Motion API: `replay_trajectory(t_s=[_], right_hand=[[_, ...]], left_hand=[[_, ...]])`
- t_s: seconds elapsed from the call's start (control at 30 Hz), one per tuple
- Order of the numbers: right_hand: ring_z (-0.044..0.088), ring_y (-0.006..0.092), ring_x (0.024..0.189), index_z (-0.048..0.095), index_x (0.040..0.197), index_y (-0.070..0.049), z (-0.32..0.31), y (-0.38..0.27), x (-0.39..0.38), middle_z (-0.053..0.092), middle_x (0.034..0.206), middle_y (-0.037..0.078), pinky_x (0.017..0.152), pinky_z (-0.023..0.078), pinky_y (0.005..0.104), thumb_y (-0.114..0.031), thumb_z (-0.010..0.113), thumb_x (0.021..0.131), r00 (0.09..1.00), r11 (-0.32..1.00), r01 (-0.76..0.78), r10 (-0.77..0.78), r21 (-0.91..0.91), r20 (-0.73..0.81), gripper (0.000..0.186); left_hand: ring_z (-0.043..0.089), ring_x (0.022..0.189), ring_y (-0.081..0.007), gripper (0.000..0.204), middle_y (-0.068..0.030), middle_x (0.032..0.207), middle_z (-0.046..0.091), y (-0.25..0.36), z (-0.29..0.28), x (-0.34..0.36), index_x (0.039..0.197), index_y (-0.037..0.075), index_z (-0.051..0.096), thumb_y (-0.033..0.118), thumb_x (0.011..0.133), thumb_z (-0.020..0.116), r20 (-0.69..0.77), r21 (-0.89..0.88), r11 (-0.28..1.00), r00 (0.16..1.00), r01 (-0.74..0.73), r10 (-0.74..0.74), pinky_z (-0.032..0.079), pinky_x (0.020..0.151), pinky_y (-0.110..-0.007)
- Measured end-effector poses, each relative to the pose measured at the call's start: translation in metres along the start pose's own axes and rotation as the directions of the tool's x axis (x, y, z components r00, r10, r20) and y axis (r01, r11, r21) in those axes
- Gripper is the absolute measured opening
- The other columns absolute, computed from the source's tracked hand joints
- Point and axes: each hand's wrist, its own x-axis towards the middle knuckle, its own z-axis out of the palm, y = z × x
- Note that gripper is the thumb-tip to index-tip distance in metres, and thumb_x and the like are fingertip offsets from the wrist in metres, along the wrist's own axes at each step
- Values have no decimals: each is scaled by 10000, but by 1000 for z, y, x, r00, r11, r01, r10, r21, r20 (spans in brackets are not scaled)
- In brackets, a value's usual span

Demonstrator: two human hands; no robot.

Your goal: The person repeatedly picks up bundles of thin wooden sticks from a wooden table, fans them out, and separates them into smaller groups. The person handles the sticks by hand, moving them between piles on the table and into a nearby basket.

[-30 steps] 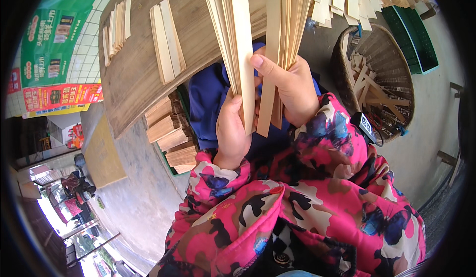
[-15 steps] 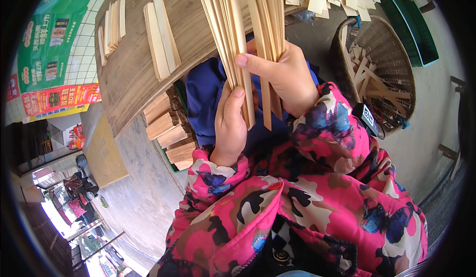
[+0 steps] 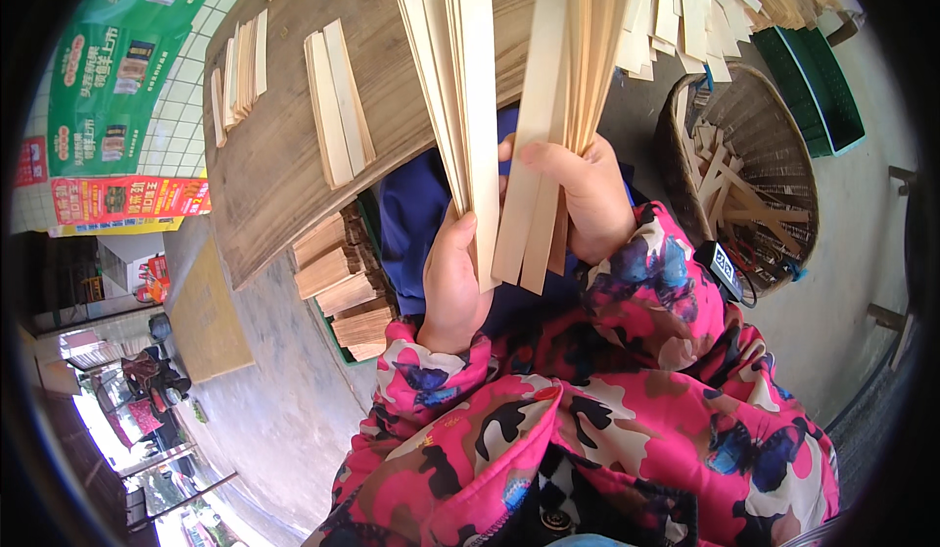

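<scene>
My left hand [image 3: 455, 278] is closed round the lower end of a fanned bundle of thin pale wooden strips [image 3: 468, 96]. My right hand [image 3: 587, 194] grips a second, thicker bundle of wooden strips [image 3: 597, 47], its thumb lying across the front ones. Two strips at the near side of that bundle [image 3: 537, 194] slant down towards my left hand's strips, their lower ends close together. Both bundles point away from me, over a blue cloth [image 3: 409, 224] on my lap. The fingers behind the strips are mostly hidden.
A wooden board [image 3: 269, 219] ahead carries small strip stacks [image 3: 338, 106]. Below its edge, a green crate holds wood bundles [image 3: 345, 278]. At right stand a wicker basket [image 3: 798, 136] with loose pieces and a green crate [image 3: 813, 87]. More strips [image 3: 685, 8] lie at the far right.
The two bundles have spread apart at the top. Strips in my right hand now slant down and left beneath its thumb. The whole view has shifted slightly, with the board appearing lower.
</scene>
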Motion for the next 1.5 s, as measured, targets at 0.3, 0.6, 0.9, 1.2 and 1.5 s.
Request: replay_trajectory(t_s=[0.3, 0.6, 0.9, 1.2, 1.5], right_hand=[[565, 99, 659, 558, 949, 3, 12, 4, -4, 603, 788, 42, 592, 477, 248, -79, 668, 783, 993, 991, 108, -105, -79, 47, 215], [569, 96, 704, 569, 958, 16, 13, 2, -5, 609, 818, 40, 624, 478, 249, -36, 680, 759, 996, 992, 90, -88, -92, 28, 233], [575, 99, 680, 574, 944, 6, 10, 7, -3, 611, 800, 44, 612, 480, 251, -68, 672, 778, 996, 996, 85, -84, -41, 28, 206], [576, 95, 710, 573, 957, 5, 9, 4, -4, 618, 828, 44, 633, 485, 253, -61, 675, 777, 991, 988, 131, -128, -86, 34, 217], [571, 97, 726, 596, 918, 11, 9, 6, -4, 624, 818, 47, 673, 465, 256, -117, 664, 801, 983, 976, 182, -178, -123, 39, 186]], left_hand=[[494, 815, -91, 417, -9, 936, 508, -1, 5, -4, 1287, 53, 349, 205, 900, 368, -78, 144, 989, 997, 15, -4, 398, 714, -235], [505, 827, -97, 403, -26, 942, 508, -2, 8, -6, 1273, 43, 339, 203, 904, 355, -23, 207, 977, 998, -45, 51, 407, 737, -241], [501, 1090, -198, 445, -108, 1209, 492, -2, 5, -5, 1321, 19, 311, 219, 924, 334, -2, 214, 976, 999, -51, 53, 377, 927, -328], [475, 996, -108, 396, -61, 1139, 466, -3, 11, -5, 1310, 16, 316, 182, 950, 316, 58, 258, 953, 987, -159, 149, 381, 841, -243], [501, 1082, -179, 414, -116, 1190, 491, -5, 6, -6, 1298, -6, 330, 239, 965, 312, 74, 351, 922, 986, -165, 148, 390, 915, -304]])
